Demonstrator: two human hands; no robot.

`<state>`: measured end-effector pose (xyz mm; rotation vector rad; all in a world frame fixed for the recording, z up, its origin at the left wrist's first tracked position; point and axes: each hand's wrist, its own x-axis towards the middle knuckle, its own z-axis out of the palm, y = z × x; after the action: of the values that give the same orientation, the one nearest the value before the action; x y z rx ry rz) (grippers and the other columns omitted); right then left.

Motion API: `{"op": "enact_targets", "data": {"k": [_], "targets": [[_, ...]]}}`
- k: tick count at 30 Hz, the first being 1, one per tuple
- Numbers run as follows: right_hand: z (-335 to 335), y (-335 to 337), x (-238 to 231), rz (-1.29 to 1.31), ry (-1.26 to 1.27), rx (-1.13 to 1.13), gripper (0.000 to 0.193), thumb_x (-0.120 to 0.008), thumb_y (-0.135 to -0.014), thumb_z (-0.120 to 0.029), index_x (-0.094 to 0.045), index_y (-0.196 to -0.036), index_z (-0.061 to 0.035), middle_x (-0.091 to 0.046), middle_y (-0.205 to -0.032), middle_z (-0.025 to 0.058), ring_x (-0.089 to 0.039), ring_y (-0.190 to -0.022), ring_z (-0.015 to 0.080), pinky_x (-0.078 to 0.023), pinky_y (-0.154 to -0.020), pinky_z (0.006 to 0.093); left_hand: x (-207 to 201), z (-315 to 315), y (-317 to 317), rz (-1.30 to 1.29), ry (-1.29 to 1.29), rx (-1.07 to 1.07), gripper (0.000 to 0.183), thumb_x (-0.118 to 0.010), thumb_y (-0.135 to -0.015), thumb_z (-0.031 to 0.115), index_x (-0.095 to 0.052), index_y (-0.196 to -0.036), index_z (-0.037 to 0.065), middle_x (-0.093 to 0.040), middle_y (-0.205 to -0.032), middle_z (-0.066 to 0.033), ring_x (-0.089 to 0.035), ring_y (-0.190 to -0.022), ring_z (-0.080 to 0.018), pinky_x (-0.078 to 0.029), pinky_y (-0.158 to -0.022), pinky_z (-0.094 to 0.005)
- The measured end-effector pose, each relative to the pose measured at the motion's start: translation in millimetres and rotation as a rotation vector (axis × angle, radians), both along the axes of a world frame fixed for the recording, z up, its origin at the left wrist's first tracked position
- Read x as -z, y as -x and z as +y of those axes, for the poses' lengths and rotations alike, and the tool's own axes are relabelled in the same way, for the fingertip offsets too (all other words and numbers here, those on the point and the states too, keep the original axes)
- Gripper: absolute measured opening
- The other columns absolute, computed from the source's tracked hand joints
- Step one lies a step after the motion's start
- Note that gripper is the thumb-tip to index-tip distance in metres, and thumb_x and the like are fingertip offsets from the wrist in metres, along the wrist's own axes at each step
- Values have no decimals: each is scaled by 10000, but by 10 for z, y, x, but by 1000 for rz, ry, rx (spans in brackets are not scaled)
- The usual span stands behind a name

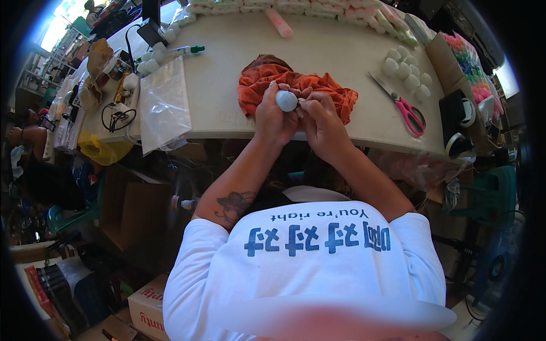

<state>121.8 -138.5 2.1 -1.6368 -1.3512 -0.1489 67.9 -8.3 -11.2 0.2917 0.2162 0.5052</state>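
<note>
My left hand [272, 116] is wrapped round a smooth, white, ball-like piece [286, 101], whose rounded top faces up between the fingers. Close against its right side, my right hand [325, 116] has its thumb and fingertips pinched together; whatever lies between them is too small to make out. Both hands are over the near edge of a crumpled orange cloth [259, 85] lying on the pale table [222, 51].
Pink-handled scissors [408, 116] lie to the right, near several white rounded pieces [404, 70]. A clear plastic bag [165, 105] overhangs the left table edge. A green-capped marker [193, 49], a pink roll [278, 23] and wrapped packets [324, 8] lie farther back. An open carton [446, 65] stands at right.
</note>
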Motion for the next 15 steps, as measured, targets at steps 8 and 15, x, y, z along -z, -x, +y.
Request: {"op": "enact_targets", "data": {"k": [8, 15], "targets": [[-73, -1, -66, 17, 31, -10, 175, -603, -934, -45, -560, -1101, -66, -507, -1156, 183, -627, -981, 386, -551, -794, 423, -42, -56, -6, 98, -39, -53, 240, -410, -1055, 242, -527, -915, 86, -608, -830, -60, -650, -804, -226, -568, -819, -390], [-23, -46, -54, 22, -39, -6, 271, -585, -943, -32, -555, -1207, -85, -507, -1145, 166, -624, -1000, 367, -540, -812, 407, 22, -34, -42, 61, -11, -89, 245, -406, -1054, 234, -540, -922, 78, -609, -812, -55, -638, -781, -216, -564, -833, -372]]}}
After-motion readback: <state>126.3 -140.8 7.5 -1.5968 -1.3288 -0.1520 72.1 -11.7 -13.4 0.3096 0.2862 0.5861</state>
